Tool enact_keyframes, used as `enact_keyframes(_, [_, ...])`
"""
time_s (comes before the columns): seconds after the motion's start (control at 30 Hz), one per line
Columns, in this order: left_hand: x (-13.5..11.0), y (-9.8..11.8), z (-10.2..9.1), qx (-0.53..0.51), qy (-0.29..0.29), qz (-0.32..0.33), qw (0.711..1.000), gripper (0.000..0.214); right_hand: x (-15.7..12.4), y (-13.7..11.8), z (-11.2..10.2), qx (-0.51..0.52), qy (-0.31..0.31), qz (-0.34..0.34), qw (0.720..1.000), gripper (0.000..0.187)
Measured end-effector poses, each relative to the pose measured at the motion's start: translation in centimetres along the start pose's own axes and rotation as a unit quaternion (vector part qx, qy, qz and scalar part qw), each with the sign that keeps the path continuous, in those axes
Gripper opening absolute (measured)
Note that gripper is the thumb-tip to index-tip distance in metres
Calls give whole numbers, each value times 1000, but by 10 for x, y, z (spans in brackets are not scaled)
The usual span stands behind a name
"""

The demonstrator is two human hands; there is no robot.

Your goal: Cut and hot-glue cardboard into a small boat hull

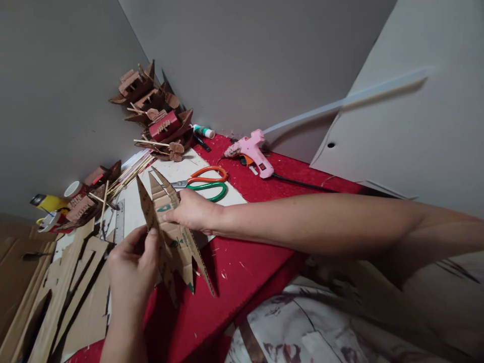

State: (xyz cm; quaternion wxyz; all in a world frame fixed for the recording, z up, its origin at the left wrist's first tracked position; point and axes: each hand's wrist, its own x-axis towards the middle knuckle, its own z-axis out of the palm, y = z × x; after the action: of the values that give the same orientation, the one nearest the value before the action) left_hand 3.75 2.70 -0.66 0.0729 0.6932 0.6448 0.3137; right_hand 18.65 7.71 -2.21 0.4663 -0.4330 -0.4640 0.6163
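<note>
Both hands hold one folded corrugated cardboard cutout (172, 237) above the red cloth table top (242, 272), near the front edge. Left hand (132, 267) pinches the cutout's lower left flap, fingers closed on it from the side; right hand (192, 210) comes across from the right, thumb and fingers closed on the upper middle panel. Judged: two-point hold keeps the folded panels together and upright so the pointed ends stay aligned. Orange-and-green scissors (206, 182) lie on a pale sheet just behind the right hand. Pink glue gun (251, 151) rests further back, cord trailing right. Finished brown cardboard models (157, 118) stacked in the corner; cardboard offcuts (71, 292) lie at left
</note>
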Motion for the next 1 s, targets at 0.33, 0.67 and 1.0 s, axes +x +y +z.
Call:
enact_keyframes(0.33, [-3,2,3,124,-16,78,989,29,7,-3,-5,-18,17,-10,1000,18])
enact_keyframes(0.67, [-16,12,28,377,30,165,911,21,6,5,-1,-71,30,-31,997,13])
enact_keyframes(1.0, [0,4,-1,27,-29,-18,999,31,6,-12,-7,16,17,18,1000,15])
